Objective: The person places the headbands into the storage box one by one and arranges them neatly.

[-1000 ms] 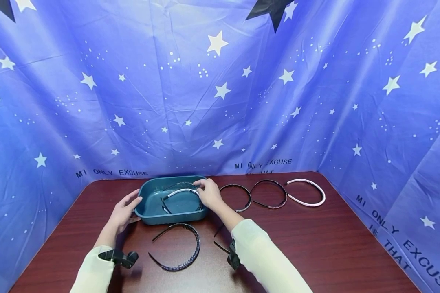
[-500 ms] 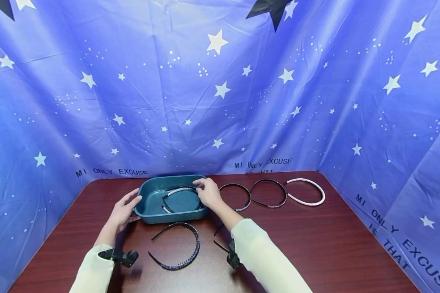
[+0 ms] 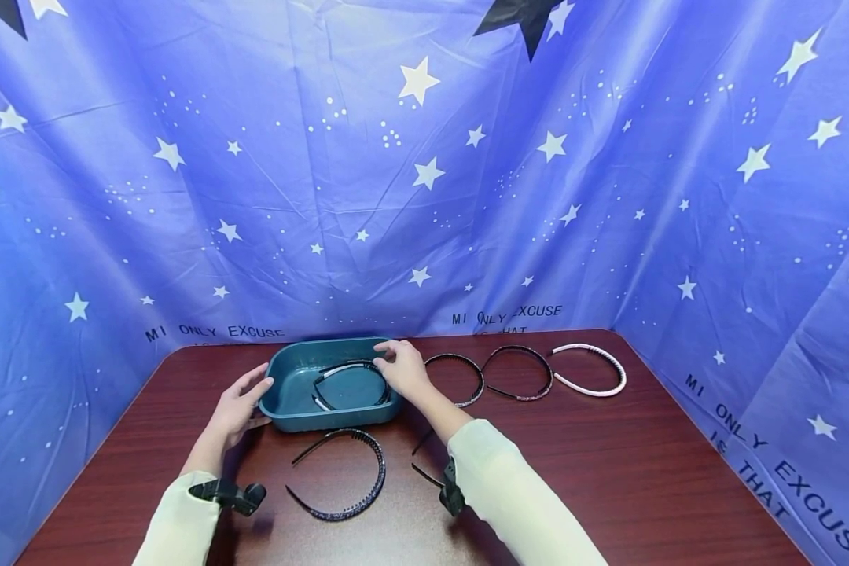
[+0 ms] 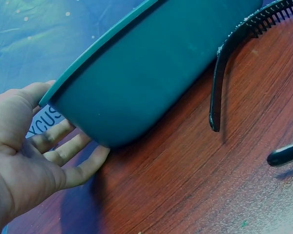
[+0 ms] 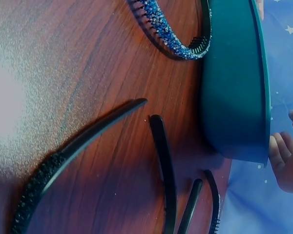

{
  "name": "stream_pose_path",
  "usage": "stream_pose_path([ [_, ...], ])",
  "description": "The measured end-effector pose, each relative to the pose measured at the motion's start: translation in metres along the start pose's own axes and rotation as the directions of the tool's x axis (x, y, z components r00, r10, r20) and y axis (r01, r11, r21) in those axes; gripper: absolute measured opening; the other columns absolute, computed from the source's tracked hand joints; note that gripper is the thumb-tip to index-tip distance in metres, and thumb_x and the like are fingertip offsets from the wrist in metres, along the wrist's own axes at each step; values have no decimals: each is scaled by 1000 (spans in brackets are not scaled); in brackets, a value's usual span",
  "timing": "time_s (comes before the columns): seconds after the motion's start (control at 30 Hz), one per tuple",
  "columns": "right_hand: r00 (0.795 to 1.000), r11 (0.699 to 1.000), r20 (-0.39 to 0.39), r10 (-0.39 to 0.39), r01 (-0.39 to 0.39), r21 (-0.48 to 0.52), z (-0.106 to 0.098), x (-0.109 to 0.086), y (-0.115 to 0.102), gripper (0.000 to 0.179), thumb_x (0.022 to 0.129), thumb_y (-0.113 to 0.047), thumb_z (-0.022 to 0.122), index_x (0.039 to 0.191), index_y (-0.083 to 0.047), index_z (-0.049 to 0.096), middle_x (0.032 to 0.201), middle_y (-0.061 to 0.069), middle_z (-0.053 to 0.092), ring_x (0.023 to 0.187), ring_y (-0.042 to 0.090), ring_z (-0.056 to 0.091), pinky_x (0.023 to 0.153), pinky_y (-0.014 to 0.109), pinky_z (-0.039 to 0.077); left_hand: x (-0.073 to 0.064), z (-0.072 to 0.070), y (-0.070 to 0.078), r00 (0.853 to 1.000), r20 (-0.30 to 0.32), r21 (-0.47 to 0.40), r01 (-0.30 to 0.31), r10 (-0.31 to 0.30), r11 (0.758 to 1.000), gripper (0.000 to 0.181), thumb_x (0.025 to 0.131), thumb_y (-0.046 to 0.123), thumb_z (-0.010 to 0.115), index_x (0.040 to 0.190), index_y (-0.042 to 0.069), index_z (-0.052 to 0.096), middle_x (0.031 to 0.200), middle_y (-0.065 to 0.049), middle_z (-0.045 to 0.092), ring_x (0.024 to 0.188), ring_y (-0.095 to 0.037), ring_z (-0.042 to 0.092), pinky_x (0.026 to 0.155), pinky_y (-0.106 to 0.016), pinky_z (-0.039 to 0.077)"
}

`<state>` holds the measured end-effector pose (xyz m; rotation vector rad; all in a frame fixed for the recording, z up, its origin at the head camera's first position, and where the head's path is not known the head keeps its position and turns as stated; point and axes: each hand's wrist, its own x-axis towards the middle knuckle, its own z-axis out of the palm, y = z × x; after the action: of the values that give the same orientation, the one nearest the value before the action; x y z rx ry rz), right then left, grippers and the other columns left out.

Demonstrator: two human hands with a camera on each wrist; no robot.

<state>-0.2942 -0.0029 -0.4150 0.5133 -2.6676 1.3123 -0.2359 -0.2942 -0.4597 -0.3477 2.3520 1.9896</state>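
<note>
A teal plastic basin (image 3: pixel 304 424) stands at the back of the table. My left hand (image 3: pixel 237 409) holds its left end, thumb over the rim and fingers against the outer wall, as the left wrist view (image 4: pixel 27 151) also shows. Over the basin's right end is my right hand (image 3: pixel 405 371), thumb and index finger apart; in the right wrist view only part of this hand (image 5: pixel 288 161) shows beside the rim. Inside the basin lie headbands (image 3: pixel 332 371), dark and white, overlapping; their right side is partly behind my right hand. A blue-glitter headband (image 3: pixel 382 475) lies in front of the basin.
Right of the basin, a dark headband (image 3: pixel 482 385), another dark one with pinkish glitter (image 3: pixel 538 398) and a white-pink one (image 3: pixel 621 377) lie in a row. A black headband (image 3: pixel 427 473) is mostly hidden under my right forearm. A starry blue curtain (image 3: pixel 368 157) surrounds the table.
A dark headband in the basin has come down onto the white one, and my right thumb and index finger have parted slightly. My left hand and the basin have stayed in place.
</note>
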Motion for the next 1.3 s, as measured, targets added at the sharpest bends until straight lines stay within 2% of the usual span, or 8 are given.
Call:
stream_pose_path([
  [0.17, 1000, 1000, -13, -1, 1, -2, -6, 1, 1, 25, 87, -17, 66, 111, -9, 68, 98, 12, 61, 88, 22, 59, 73, 30, 49, 0, 0, 0, 1000, 5, -7, -1, 1, 1000, 64, 97, 40, 48, 150, 15, 21, 151, -20, 21, 124, -36, 39, 81, -44, 55],
  [0.4, 999, 999, -10, 37, -37, -19, -12, 2, 5, 24, 88, -20, 66, 111, -13, 68, 99, 7, 60, 90, 20, 58, 75, 31, 49, 0, 0, -1, 1000, 7, -7, 1, -1, 1000, 66, 96, 41, 48, 150, 16, 20, 151, -20, 21, 125, -36, 38, 83, -44, 54],
  [0.53, 999, 999, -10, 47, -47, -8, -18, 2, 8, 23, 88, -20, 65, 111, -13, 68, 101, 7, 61, 93, 21, 58, 79, 33, 49, -1, 0, -1, 1000, 10, 1, -1, 1, 1000, 68, 96, 44, 48, 150, 16, 20, 151, -20, 21, 123, -35, 40, 83, -44, 54],
  [0.7, 999, 1000, -28, 21, -21, -5, -28, 2, 14, 23, 88, -16, 65, 109, -9, 68, 98, 9, 63, 94, 22, 59, 82, 35, 49, -1, 0, -2, 1000, 10, 3, -6, 6, 1000, 69, 95, 45, 49, 150, 16, 20, 151, -19, 22, 121, -32, 42, 82, -42, 55],
  [0.93, 999, 1000, -51, 17, -18, -17, -43, 0, 30, 24, 86, -16, 66, 109, -8, 68, 100, 10, 64, 93, 23, 59, 81, 35, 49, 1, 0, -2, 1000, 11, -4, -7, 7, 1000, 69, 95, 46, 49, 150, 16, 20, 151, -19, 20, 125, -36, 38, 83, -45, 54],
  [1.3, 994, 996, -112, 6, -15, -83, -76, -7, 61, 24, 84, -15, 68, 105, -5, 69, 95, 12, 68, 90, 26, 61, 81, 38, 49, -1, 0, -1, 1000, 13, -6, -11, 11, 1000, 66, 96, 42, 48, 150, 15, 21, 151, -20, 21, 121, -33, 42, 84, -46, 54],
])
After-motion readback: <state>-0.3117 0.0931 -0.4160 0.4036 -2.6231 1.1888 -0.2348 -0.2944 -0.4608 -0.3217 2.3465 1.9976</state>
